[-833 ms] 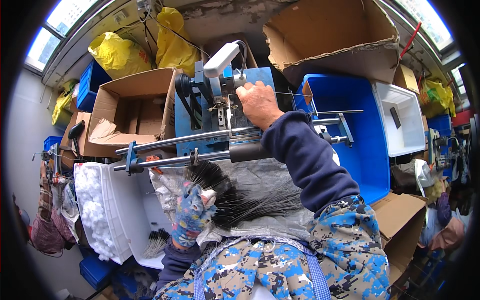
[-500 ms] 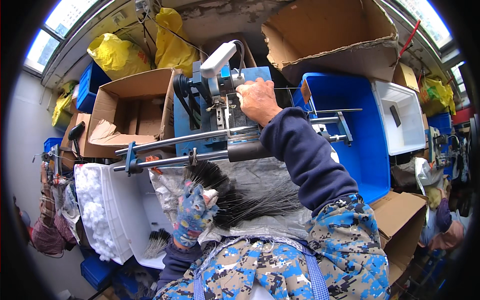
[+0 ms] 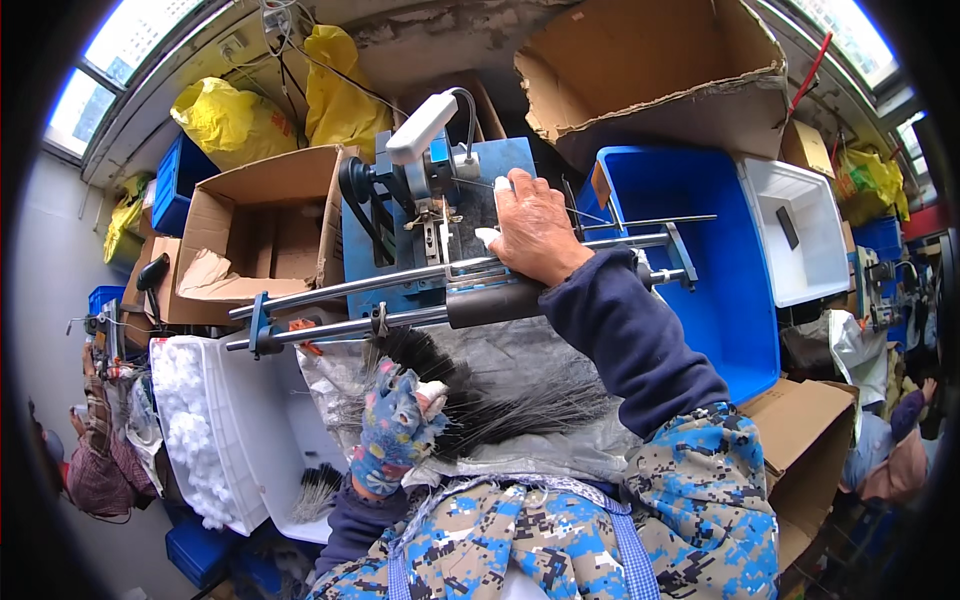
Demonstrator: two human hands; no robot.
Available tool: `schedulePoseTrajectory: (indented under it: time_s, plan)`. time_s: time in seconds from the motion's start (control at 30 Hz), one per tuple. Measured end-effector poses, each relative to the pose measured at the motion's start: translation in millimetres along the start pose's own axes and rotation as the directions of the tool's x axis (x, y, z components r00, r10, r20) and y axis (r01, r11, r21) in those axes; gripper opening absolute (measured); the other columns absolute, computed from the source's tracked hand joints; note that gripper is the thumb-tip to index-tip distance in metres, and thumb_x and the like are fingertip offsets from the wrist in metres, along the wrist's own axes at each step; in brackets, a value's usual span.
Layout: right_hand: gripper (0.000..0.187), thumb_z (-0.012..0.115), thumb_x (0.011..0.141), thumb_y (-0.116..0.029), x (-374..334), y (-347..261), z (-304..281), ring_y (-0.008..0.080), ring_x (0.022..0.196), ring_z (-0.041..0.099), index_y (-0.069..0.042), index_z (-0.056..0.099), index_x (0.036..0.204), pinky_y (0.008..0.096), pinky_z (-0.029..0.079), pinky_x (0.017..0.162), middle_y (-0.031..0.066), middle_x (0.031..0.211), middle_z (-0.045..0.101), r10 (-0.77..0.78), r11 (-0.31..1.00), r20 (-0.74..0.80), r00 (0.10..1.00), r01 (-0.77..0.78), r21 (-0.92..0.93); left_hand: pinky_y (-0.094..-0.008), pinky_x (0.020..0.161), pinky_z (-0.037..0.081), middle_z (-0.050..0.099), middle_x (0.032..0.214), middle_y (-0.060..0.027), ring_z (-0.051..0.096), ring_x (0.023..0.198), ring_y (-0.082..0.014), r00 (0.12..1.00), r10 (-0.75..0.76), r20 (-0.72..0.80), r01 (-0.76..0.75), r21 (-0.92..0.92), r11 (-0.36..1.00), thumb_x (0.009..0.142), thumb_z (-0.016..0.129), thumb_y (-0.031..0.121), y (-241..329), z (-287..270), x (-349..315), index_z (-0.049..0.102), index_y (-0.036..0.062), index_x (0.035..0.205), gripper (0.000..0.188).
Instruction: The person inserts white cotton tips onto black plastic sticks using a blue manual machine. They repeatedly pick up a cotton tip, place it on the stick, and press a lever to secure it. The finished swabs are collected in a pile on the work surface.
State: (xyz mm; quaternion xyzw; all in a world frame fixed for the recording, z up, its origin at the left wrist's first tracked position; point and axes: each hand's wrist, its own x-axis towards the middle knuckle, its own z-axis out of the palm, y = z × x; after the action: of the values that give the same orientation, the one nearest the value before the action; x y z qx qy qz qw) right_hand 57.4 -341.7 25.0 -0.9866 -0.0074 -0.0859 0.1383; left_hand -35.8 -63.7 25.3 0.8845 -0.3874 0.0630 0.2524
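Note:
My right hand (image 3: 540, 225), with white wraps on its fingertips, is over the right side of a blue bench machine (image 3: 365, 235). A thin metal wire (image 3: 475, 184) slants from the machine's spindle under this hand, whose fingers curl around it, and shows again to the right. My left hand (image 3: 400, 415), in a blue patterned glove with bare fingertips, is closed beside a heap of thin wires with dark bristles (image 3: 510, 410) on a grey sheet (image 3: 510, 350) over my lap. What the left fingers hold is hidden. Two steel rails (image 3: 380, 280) cross in front of the machine.
On the left stand a cardboard box (image 3: 260, 160) and a white bin (image 3: 265, 440); white fluffy pieces (image 3: 195, 430) are beside it. To the right are a blue bin (image 3: 715, 290), a white tray (image 3: 815, 265) and another carton (image 3: 800, 420). People work at both sides.
My right hand has moved right and a little nearer, away from the spindle; its fingers have stretched somewhat. The wire now slants. My left hand has stayed nearly in place, turning slightly.

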Motion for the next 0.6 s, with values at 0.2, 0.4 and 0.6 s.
schedulePoseTrajectory:
  time_s: [0.2,0.4,0.6]
  plan:
    - [0.02,0.053,0.08,-0.016,38,-13,9,0.0312,0.088,0.059,-0.004,0.058,0.094,0.0445,0.047,0.071,0.0151,0.092,0.059,0.03,0.999,0.056,0.998,-0.028,-0.043,-0.0425,0.079,0.044,0.061,0.091,-0.009,0.055,0.082,-0.0324,0.999,-0.037,0.022,0.039,-0.147,0.988,0.063,0.069,0.008,5,-9,16,0.064,0.0103,0.093,0.03]
    - [0.013,0.05,0.077,-0.013,40,-15,16,0.029,0.084,0.059,-0.008,0.061,0.084,0.0425,0.045,0.068,0.0117,0.087,0.06,-0.03,0.999,0.022,0.999,0.03,-0.029,-0.0453,0.083,0.041,0.052,0.114,-0.014,0.051,0.097,-0.0325,0.999,0.03,-0.015,-0.03,0.004,1.0,0.062,0.068,0.005,8,-5,57,0.06,0.0091,0.09,0.029]
    - [0.013,0.053,0.076,-0.013,36,-11,23,0.0274,0.082,0.058,-0.01,0.059,0.086,0.0409,0.044,0.068,0.0086,0.087,0.059,-0.118,0.99,-0.045,0.992,0.114,-0.083,-0.0477,0.087,0.038,0.05,0.117,-0.0148,0.05,0.097,-0.0337,0.998,0.05,0.03,-0.051,0.033,0.998,0.059,0.068,0.003,20,4,71,0.061,0.0083,0.091,0.033]
